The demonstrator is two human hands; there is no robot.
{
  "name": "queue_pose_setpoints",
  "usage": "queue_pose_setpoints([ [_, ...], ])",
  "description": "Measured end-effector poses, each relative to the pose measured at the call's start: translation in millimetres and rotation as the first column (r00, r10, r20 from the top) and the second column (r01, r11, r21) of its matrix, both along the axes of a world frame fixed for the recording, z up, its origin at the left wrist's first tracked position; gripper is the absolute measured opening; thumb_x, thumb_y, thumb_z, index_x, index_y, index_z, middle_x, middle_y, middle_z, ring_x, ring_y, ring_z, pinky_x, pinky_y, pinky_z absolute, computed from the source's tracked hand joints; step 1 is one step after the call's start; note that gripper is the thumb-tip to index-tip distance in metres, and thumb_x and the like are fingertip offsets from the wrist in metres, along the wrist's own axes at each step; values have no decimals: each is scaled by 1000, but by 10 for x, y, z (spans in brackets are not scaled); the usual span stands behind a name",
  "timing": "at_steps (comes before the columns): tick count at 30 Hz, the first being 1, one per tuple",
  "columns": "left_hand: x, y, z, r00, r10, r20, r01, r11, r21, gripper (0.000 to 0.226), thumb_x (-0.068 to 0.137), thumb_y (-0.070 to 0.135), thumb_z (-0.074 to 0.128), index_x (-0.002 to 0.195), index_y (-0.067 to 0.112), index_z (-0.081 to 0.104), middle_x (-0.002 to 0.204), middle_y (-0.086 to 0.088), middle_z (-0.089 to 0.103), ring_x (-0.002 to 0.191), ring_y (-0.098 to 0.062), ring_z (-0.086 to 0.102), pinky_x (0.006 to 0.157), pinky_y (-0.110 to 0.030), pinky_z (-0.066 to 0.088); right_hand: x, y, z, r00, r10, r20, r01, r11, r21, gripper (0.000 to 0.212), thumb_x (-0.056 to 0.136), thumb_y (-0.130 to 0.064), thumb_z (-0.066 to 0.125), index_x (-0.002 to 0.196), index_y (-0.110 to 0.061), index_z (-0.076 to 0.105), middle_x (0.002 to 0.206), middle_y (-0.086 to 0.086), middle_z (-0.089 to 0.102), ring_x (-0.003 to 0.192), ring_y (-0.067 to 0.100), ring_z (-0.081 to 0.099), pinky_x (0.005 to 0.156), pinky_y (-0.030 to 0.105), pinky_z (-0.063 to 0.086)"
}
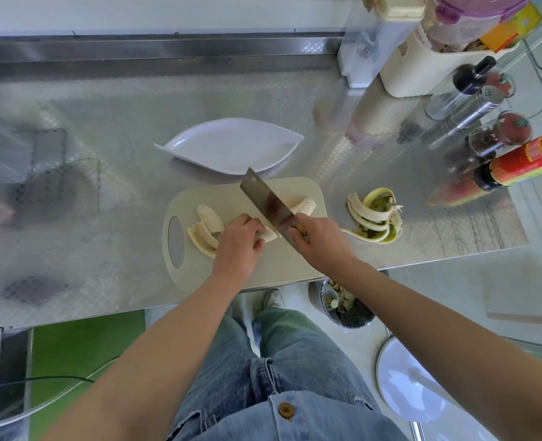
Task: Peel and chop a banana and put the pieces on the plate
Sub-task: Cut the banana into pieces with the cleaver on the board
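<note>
Head view: our left hand (239,241) curls round the banana (268,236), our right hand (320,241) grips the knife (268,198), so we slice straight down, clear of knuckles.

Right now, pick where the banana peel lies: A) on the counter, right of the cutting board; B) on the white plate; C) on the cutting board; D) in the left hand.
A: the banana peel sits on the metal counter, just right of the cutting board and off its edge.

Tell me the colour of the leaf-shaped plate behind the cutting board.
White; the leaf-shaped plate shows best in the head view.
</note>
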State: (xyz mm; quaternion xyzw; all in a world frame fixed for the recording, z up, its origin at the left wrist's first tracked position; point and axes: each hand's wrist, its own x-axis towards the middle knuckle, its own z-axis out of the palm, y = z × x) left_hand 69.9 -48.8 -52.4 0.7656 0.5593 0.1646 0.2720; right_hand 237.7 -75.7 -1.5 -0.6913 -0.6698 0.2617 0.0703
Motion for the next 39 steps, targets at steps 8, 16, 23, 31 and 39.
queue_pose_setpoints([
  [8,12,4,10,1000,2,0,-2,1000,-3,16,73,1,73,87,8,68,88,-8,62,81,-25,58,71,-37,50,36,-7,-8,993,88,78,-86,996,-28,21,98,-27,43,96,-11,55,77,13,61,65,29,51,58,37,44],
  [16,24,10,-3,1000,7,-3,-7,1000,-22,15,73,1,73,85,9,68,89,-7,62,81,-25,57,71,-36,48,2,5,-16,986,116,122,-109,992,-61,19,98,-27,40,90,-13,49,75,11,56,66,30,50,57,36,42],
  [23,26,13,-7,1000,-2,-28,1,1000,-13,14,75,4,73,87,9,68,89,-8,61,81,-25,56,70,-34,45,-58,-52,-163,989,108,105,-98,991,-93,17,101,-28,39,90,-16,45,77,5,51,68,25,48,59,32,35],
  [31,32,6,-5,1000,5,-8,-5,1000,-21,15,75,2,72,87,9,70,90,-6,62,81,-24,58,71,-31,45,-10,-52,-102,998,28,48,-27,1000,-13,21,99,-28,42,98,-12,54,81,9,61,66,24,47,57,31,34],
  [39,39,5,17,1000,14,-22,-15,1000,-14,15,73,1,74,85,9,69,89,-6,62,81,-24,57,70,-30,44,-23,-28,-9,991,104,87,-100,994,-44,24,100,-30,38,99,-11,54,81,11,60,68,26,50,57,31,35],
])
